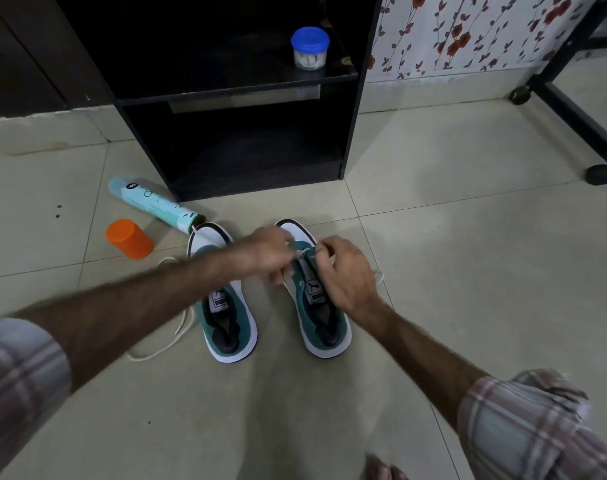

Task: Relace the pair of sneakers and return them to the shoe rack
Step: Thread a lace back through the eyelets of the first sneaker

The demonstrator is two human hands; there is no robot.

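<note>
Two teal and white sneakers stand side by side on the tiled floor, toes pointing at the black shoe rack. Over the right sneaker both hands work at the eyelets: my left hand pinches a white lace near the toe end, and my right hand pinches the lace at the tongue. The left sneaker sits unlaced, its loose cream lace trailing on the floor to its left. Another lace end shows right of my right hand.
A teal spray can lies on its side by the rack's foot, with an orange cap beside it. A blue-lidded jar stands on the rack's upper shelf. A wheeled black frame is at the right. A bare foot shows at the bottom edge.
</note>
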